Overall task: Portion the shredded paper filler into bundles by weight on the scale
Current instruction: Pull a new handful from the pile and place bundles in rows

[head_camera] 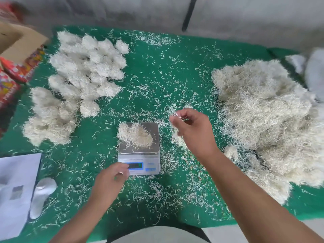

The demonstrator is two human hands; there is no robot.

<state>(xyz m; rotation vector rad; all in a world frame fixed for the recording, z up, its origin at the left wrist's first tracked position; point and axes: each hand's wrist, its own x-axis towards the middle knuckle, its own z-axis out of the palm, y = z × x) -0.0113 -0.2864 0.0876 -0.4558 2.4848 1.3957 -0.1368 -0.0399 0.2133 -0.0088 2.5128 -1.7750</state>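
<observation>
Resting near the front edge of the green table (154,71), the left hand (108,181) is seen with its fingers loosely curled just in front of the scale's (139,162) blue-framed display; a thin pale scrap seems to be nipped at the fingertips, though this cannot be told for sure. A small, loose tuft of shredded paper filler (135,135) is heaped on the steel pan of the scale, made up of fine, crinkled off-white strands, some hanging over the pan's left edge. This tuft is found just beyond the left hand and to the left of the right hand (191,127). The right hand is held above the table, beside the scale's right rear corner, and a few strands (172,112) are pinched between its thumb and fingertips. The two hands are kept well apart, with the scale between them. Stray strands are scattered across the whole green surface. A large, tangled bulk heap (266,123) of the same filler is piled to the right of the right hand. Farther back on the left, rounded portioned bundles (84,67) are gathered in a cluster, well apart from both hands.
</observation>
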